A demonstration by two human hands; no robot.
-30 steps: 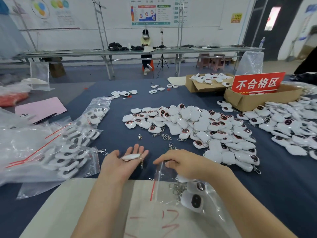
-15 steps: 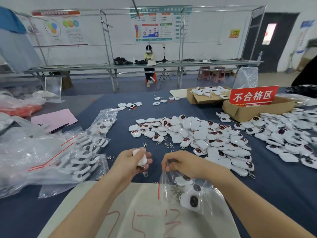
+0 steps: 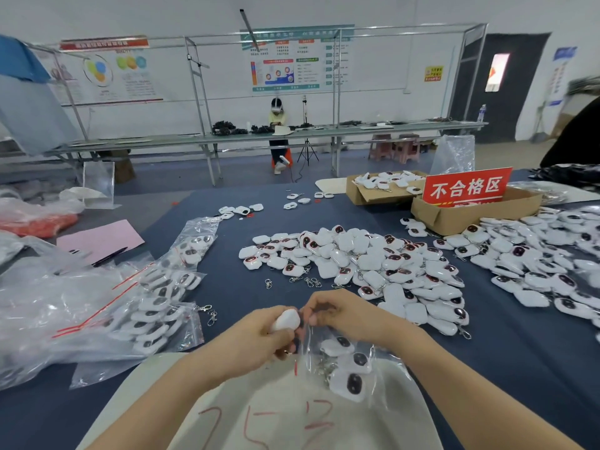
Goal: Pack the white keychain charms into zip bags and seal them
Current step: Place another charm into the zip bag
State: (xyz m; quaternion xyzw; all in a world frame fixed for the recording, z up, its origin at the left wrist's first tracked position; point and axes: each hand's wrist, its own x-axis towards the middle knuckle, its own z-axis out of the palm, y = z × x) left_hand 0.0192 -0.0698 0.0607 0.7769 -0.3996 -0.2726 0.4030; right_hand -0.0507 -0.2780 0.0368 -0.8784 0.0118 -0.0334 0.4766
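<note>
At the near edge of the dark blue cloth-covered table, the two hands meet just above a white sheet with red handwriting. The left hand is curled around a white keychain charm, gripping it so that its rounded plastic end sticks out to the right. The right hand pinches the top edge of a clear plastic zip bag that has a red strip at its mouth. The held charm is right at the bag's mouth, and whether any of it is already inside cannot be told. Lower in the bag lie several packed charms with dark oval faces, together with their metal clasps. The bag rests on the white sheet.

Farther out, in the middle of the table, a broad heap of loose white charms is spread, with a few loose metal clasps on its near left side. A second heap of charms lies to the right. On the left lie filled clear zip bags with red seal strips, and beyond them a pink sheet of paper with a black pen at its near edge. At the far right stands an open cardboard box holding a red sign with white characters. A second cardboard box with more charms sits just to its left.
</note>
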